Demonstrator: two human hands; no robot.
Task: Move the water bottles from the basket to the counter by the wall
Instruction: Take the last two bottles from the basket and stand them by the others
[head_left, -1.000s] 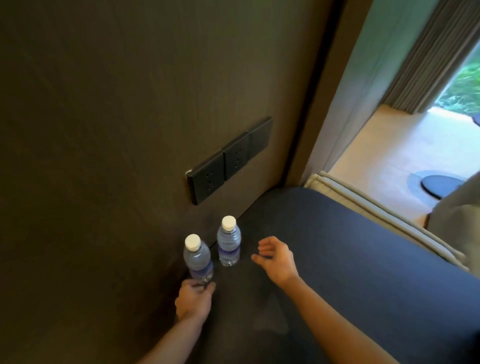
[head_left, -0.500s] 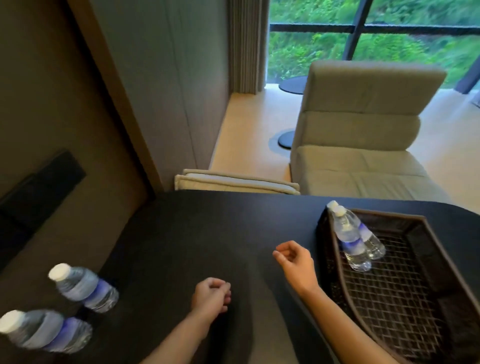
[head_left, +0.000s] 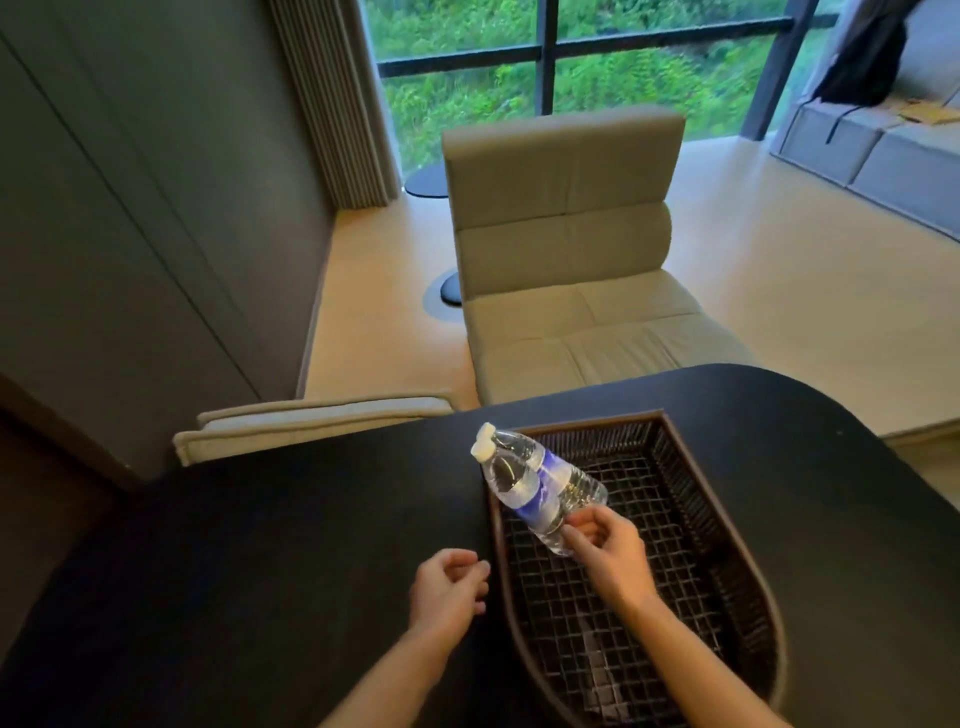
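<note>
I see a soft beige chair (head_left: 566, 249) by the big window (head_left: 550, 57), a gray curtain (head_left: 332, 104), and a gray couch (head_left: 883, 140).

Bare dark counter (head_left: 260, 545) left of the basket (head_left: 670, 431) — its raised rim the only barrier.

We see a beige lounge chair (head_left: 566, 249) before a far window (head_left: 571, 57) full of greenery. Grey curtain (head_left: 332, 104) hangs left.

Two clear, glossy plastic water bottles (head_left: 540, 483) with matt white caps stand in a dark woven wicker basket (head_left: 727, 545) on the smooth, matt black worktop (head_left: 285, 545).
</note>
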